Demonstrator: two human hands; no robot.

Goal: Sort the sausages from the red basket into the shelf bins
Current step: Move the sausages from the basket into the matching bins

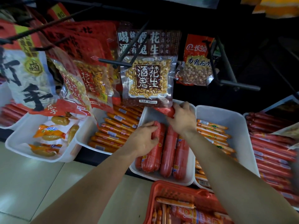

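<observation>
The left hand [142,139] had its fingers curled round the upper end of the fat sausage [154,152], which lay top-to-bottom in the centre bin [148,116]. Just upper right, the right hand [182,120] gripped the crosswise sausage [166,111] by the bin's far wall. The basket [171,189] sat below.

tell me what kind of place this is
Most likely a grocery shop aisle: sealed peanut packets hang on black metal hooks above white plastic bins of red wrapped sausages, with a red plastic basket below.
</observation>
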